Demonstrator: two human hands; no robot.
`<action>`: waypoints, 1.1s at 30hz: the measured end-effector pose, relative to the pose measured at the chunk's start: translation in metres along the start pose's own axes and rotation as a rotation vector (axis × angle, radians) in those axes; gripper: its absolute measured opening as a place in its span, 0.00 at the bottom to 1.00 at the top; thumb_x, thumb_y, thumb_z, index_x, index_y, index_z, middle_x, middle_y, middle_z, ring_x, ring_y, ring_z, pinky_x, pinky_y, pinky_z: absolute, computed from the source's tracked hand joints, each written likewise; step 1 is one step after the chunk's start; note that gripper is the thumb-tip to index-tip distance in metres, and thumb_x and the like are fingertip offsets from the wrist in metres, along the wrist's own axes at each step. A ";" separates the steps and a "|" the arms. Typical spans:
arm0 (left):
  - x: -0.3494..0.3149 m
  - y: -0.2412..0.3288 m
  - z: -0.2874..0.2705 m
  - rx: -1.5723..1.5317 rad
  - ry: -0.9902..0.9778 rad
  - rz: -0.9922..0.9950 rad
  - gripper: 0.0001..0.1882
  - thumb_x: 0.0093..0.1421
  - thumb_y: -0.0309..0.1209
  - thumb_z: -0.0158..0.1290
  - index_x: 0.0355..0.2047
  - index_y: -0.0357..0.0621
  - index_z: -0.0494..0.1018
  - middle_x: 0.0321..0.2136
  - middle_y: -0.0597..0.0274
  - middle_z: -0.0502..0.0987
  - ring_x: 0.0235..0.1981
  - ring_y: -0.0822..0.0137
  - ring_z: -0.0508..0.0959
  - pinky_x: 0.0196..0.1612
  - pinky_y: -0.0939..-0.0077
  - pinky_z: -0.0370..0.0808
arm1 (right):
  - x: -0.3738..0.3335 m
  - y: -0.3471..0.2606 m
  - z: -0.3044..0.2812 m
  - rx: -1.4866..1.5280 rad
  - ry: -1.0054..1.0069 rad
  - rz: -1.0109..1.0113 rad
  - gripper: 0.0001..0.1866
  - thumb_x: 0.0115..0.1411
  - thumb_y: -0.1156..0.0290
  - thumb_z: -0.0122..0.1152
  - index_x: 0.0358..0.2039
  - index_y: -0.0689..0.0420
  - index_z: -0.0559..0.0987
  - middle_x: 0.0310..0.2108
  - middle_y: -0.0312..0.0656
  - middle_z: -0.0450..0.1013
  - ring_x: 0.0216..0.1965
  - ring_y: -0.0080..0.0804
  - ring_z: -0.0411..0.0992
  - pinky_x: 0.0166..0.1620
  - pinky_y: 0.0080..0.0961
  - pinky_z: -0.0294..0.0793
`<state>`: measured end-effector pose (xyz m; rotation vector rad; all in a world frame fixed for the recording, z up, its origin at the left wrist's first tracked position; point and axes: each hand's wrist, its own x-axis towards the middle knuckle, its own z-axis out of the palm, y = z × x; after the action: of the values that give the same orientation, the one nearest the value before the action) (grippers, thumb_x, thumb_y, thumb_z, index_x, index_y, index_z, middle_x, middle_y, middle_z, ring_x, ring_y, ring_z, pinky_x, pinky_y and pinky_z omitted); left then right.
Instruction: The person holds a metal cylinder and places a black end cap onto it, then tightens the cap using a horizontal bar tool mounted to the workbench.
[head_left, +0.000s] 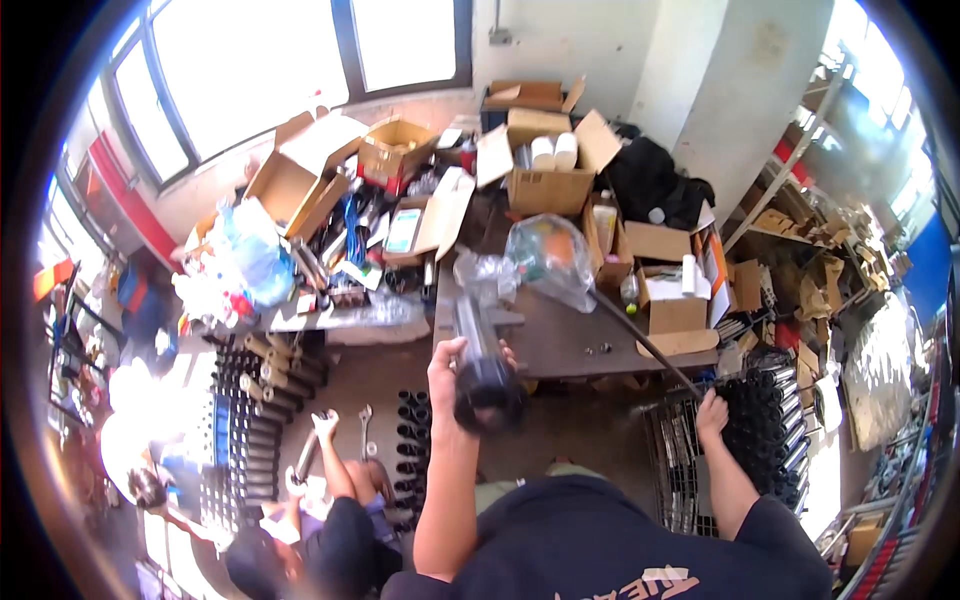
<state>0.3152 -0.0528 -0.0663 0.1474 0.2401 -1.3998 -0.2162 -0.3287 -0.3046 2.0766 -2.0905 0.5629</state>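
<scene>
My left hand (pixel 446 375) is wrapped round a black cylinder (pixel 481 350), raised in front of the table's near edge. The cylinder is tilted, its wider end toward me, and slightly blurred. At the right, my right hand (pixel 712 414) grips the near end of a long dark rod (pixel 647 344). The rod slants over the brown table (pixel 570 340), and its far end reaches a clear plastic bag (pixel 552 260) with orange and green things inside. Below that hand stand several black tubes (pixel 765 430) packed close together.
Open cardboard boxes (pixel 550 190) and loose parts crowd the table's back. Black tubes (pixel 410 440) stand in a row on the floor. At lower left a co-worker's hand (pixel 325 425) is near wrenches (pixel 366 425). Shelving (pixel 790 150) lines the right.
</scene>
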 end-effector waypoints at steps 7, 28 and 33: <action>-0.028 -0.064 0.041 0.557 -0.355 0.338 0.39 0.64 0.53 0.50 0.63 0.33 0.59 0.48 0.46 0.70 0.34 0.60 0.76 0.35 0.67 0.81 | -0.147 -0.127 -0.003 0.306 -0.912 0.349 0.49 0.57 0.24 0.44 0.36 0.66 0.84 0.38 0.62 0.79 0.46 0.55 0.78 0.49 0.45 0.73; 0.018 -0.110 0.019 0.072 -0.723 0.137 0.39 0.57 0.54 0.53 0.58 0.35 0.64 0.42 0.50 0.69 0.28 0.64 0.72 0.28 0.70 0.74 | -0.126 -0.221 0.131 1.062 -1.329 0.682 0.16 0.59 0.48 0.63 0.37 0.45 0.77 0.31 0.30 0.75 0.28 0.22 0.72 0.29 0.29 0.65; 0.018 -0.105 0.020 0.123 -0.525 0.202 0.36 0.59 0.56 0.51 0.55 0.37 0.65 0.42 0.49 0.70 0.30 0.62 0.75 0.28 0.69 0.77 | -0.113 -0.226 0.123 0.977 -1.373 0.432 0.19 0.61 0.50 0.63 0.47 0.43 0.71 0.29 0.31 0.71 0.25 0.24 0.72 0.24 0.26 0.61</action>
<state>0.2159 -0.0923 -0.0476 -0.0954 -0.2897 -1.2050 0.0309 -0.2620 -0.4216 3.0341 -3.5980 0.1050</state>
